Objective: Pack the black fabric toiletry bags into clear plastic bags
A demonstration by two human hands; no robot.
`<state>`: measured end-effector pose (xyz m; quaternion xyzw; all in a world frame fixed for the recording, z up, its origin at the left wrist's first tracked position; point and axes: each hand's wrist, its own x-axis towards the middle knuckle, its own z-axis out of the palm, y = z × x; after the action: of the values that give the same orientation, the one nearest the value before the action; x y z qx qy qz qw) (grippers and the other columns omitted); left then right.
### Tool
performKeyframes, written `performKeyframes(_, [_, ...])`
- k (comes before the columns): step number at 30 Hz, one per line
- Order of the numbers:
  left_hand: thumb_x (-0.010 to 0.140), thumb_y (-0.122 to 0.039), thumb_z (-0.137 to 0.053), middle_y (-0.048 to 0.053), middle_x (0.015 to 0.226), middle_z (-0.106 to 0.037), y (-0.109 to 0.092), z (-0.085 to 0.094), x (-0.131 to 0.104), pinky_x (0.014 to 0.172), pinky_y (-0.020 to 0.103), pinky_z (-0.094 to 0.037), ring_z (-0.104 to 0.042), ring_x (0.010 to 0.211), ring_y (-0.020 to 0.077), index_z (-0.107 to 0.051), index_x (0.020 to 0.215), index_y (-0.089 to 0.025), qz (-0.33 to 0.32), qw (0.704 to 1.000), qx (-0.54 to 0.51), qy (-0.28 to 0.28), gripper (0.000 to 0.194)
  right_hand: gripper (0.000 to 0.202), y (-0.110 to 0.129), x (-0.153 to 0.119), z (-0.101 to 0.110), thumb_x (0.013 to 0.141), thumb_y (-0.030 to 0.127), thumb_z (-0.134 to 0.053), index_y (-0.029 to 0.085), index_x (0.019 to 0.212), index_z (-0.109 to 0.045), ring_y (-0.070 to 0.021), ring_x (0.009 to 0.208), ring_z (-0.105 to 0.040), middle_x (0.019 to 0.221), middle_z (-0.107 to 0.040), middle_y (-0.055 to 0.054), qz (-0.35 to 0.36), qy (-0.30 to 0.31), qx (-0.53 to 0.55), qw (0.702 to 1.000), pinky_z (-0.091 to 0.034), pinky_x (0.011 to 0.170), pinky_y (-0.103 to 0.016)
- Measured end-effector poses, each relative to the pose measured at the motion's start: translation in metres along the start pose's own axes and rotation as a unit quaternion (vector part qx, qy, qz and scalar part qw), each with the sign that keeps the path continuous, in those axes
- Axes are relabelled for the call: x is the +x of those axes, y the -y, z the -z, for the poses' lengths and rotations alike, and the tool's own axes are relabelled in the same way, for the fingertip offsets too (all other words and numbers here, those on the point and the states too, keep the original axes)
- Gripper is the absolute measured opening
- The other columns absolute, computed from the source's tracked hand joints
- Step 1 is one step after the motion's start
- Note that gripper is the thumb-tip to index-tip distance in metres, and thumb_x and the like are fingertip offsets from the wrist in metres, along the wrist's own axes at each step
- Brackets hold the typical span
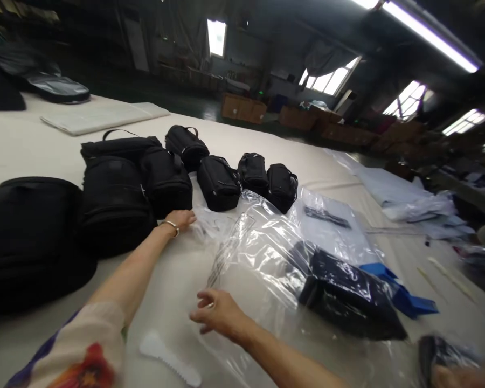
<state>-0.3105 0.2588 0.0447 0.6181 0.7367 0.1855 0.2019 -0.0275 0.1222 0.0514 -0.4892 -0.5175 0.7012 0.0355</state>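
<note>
My left hand (180, 219), with a bracelet at its wrist, reaches beside the black bags and pinches the crumpled edge of a clear plastic bag (262, 269). The fingertips are partly hidden. Lower down, my right hand (218, 311) hovers by the near edge of the same plastic, its fingers curled but apart, with nothing seen between them. Inside or under the clear plastic, toward the right, lies a black bag (351, 291). Close to the left hand stand a black case (167, 183) and a larger one (115, 205).
Several more black cases (218, 183) stand in a row behind. A white serrated plastic tool (170, 358) lies in front. Blue strap material (404, 291) and stacked clear bags (327, 215) are at right. Another person's hand (456, 376) shows at the lower right corner.
</note>
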Motion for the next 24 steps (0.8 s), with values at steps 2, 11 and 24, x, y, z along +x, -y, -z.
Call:
performKeyframes(2, [0.092,-0.051,-0.034,0.009,0.096,-0.073,-0.003,0.006,-0.024,0.091,0.038,-0.045,-0.064,0.097,0.0270,-0.067,0.095,-0.017,0.024,0.999,0.001,0.046,0.048,0.095,-0.003,-0.009,-0.021,0.050,0.045,-0.088,0.012,0.133,-0.053,-0.0224,0.103,-0.063,0.136,-0.052,-0.018,0.004,0.067,0.107,0.992,-0.059,0.073,-0.031])
performKeyframes(11, [0.087,-0.041,-0.052,0.014,0.111,-0.068,-0.035,-0.063,-0.187,0.080,0.034,-0.047,-0.063,0.102,0.0278,-0.053,0.117,-0.016,0.118,0.984,0.086,0.104,0.039,0.081,-0.078,-0.062,0.046,0.072,0.038,-0.078,0.024,0.144,-0.044,-0.0330,0.141,-0.034,0.151,-0.041,-0.012,0.214,-0.058,-0.463,0.858,-0.027,0.116,-0.051])
performKeyframes(24, [0.094,-0.038,-0.048,0.009,0.129,-0.060,-0.074,-0.047,-0.211,0.101,0.036,-0.044,-0.055,0.119,0.0247,-0.055,0.123,-0.023,-0.064,0.984,0.122,0.114,0.034,0.015,-0.108,-0.032,-0.008,0.078,0.016,-0.064,0.022,0.089,-0.072,-0.0171,0.084,-0.068,0.091,-0.073,0.000,0.122,-0.015,-0.413,0.903,-0.050,0.075,-0.023])
